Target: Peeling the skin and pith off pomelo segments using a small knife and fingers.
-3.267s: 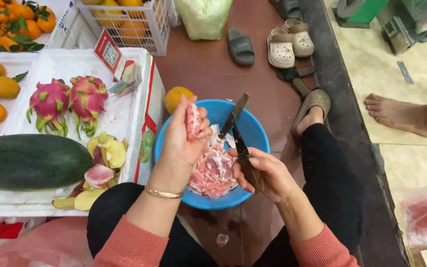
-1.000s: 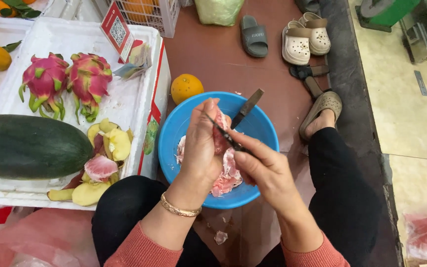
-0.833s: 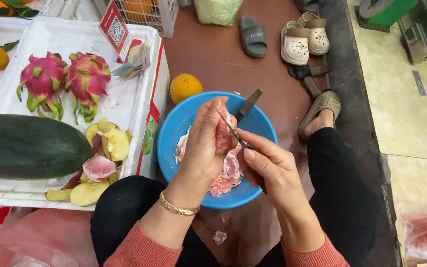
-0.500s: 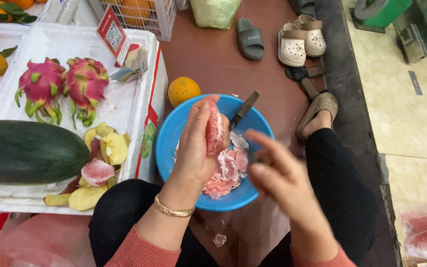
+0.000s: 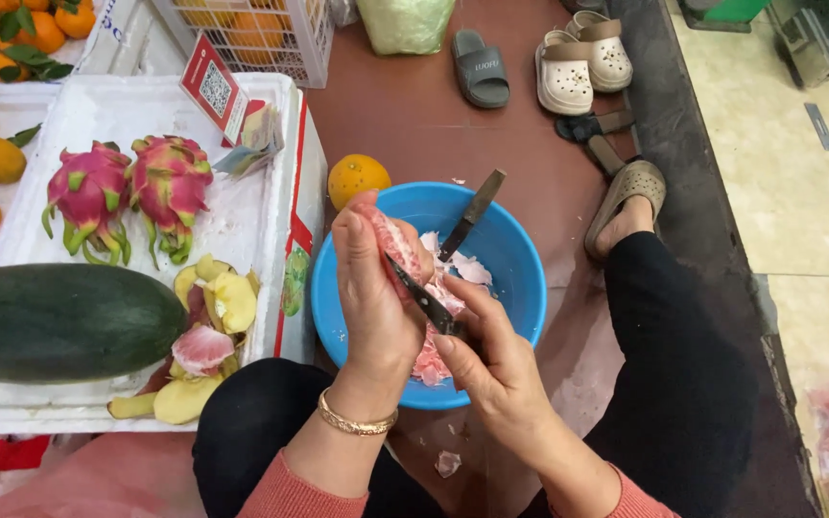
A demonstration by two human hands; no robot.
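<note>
Both hands (image 5: 434, 317) around pink pomelo segment (image 5: 390, 240)

A pink fruit segment (image 5: 390, 240) is standing almost upright over the blue bowl (image 5: 510, 278), its pale skin partly peeled. A dark knife blade (image 5: 424, 297) is lying against its side, slanting downward. A second knife (image 5: 472, 213) is leaning in the bowl above a heap of pink peelings (image 5: 434, 355).
</note>
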